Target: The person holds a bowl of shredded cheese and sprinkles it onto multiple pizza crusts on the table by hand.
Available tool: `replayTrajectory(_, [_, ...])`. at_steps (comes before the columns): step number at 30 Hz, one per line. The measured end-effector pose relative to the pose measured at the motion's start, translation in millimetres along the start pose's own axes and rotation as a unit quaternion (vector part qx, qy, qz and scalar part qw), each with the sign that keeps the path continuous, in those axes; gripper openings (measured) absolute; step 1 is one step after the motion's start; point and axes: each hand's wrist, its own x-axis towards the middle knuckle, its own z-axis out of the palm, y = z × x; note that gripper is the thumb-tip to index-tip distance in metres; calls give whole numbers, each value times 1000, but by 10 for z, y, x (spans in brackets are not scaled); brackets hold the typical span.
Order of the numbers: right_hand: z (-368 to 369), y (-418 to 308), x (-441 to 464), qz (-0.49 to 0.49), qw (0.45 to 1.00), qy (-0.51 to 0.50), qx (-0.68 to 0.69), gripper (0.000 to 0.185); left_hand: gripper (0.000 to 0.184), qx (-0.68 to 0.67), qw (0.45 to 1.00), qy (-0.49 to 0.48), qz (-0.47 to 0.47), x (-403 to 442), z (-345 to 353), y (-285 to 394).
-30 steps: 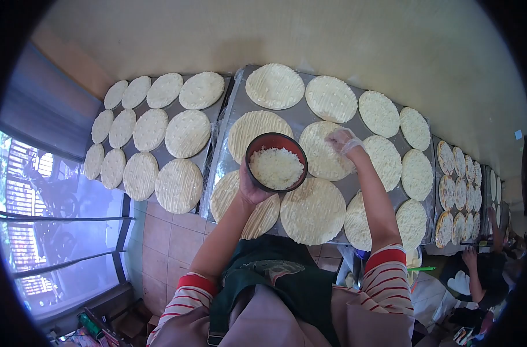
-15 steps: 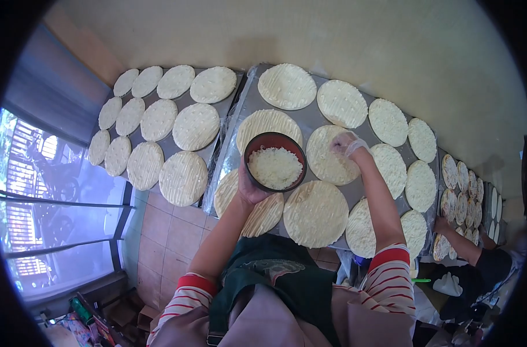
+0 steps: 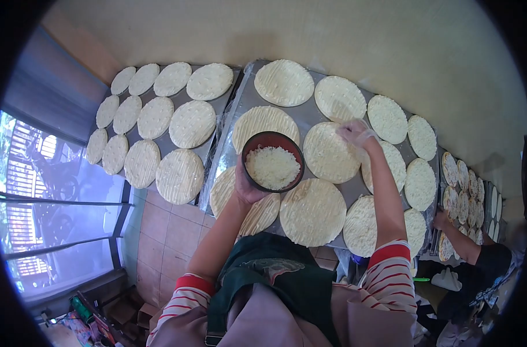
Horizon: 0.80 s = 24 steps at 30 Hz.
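My left hand [image 3: 247, 186] grips a dark bowl with a red inside [image 3: 273, 139], which holds white crumbly shreds [image 3: 273, 167]. In a clear plastic glove, my right hand [image 3: 357, 133] hovers over the upper right edge of a round pale disc [image 3: 327, 153]; its fingers are drawn together, and what they hold is too small to make out. Under the bowl lies a ridged, cream-coated disc [image 3: 262, 124]. Another disc [image 3: 312, 212] is nearer my apron. They rest on a grey metal surface [image 3: 249, 87].
A second tray [image 3: 212, 110] of discs stands to the left. Browner discs [image 3: 450, 169] lie on a tray at the right, where a co-worker's arm [image 3: 461, 243] reaches in. A wall [image 3: 356, 40] rises behind; a window [image 3: 49, 191] is at the left.
My right hand has lifted and shifted slightly right, from the middle of the disc to its upper right edge. The bowl stays in my left hand. A co-worker's arm has come in at the right.
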Motion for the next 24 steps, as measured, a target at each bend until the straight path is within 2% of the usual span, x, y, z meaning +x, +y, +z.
replayTrajectory(2, [-202,-68,-272,40,989,-140,0,23,72,5,1000,6,7,16,11,-13])
replayTrajectory(3, [-185,-28,-345,41,989,-140,-1,23,72,4,1000,6,6,28,11,-21])
replayTrajectory(5, [-148,31,-480,-18,965,-171,-197,13,71,13,1000,5,-1,62,11,-57])
replayTrajectory(6, [-124,45,-541,-16,965,-171,-197,13,71,13,1000,5,-2,71,16,-78])
replayTrajectory(8, [-94,49,-630,-51,976,-12,-210,15,70,3,1000,18,-18,95,32,-110])
replayTrajectory(9, [-140,-138,-690,-50,977,-10,-209,15,70,5,1000,18,-19,100,18,-126])
replayTrajectory(10, [-182,-355,-746,-53,996,18,-63,19,69,8,1000,10,-23,93,9,-139])
replayTrajectory(11, [-217,-643,-820,-53,994,46,83,23,69,12,1000,2,-29,85,-1,-152])
replayTrajectory(13, [-113,-1178,-986,-85,959,-54,265,32,68,13,998,-5,-55,62,-1,-154])
replayTrajectory(15, [202,-1635,-1138,-259,953,-58,146,44,68,18,996,-18,-83,27,-12,-130])
replayTrajectory(17, [600,-1988,-1224,-294,954,-37,-54,56,68,51,995,42,-77,-64,-70,-58])
replayTrajectory(21, [628,-2638,-1356,-266,947,-68,-168,62,68,75,993,21,-86,-439,-109,219])
replayTrajectory(23, [626,-2990,-1390,-181,944,-210,-181,44,67,78,993,26,-82,-638,-154,419])
replayTrajectory(24, [745,-3106,-1442,-147,961,-158,-171,46,66,64,994,27,-86,-749,-134,527])
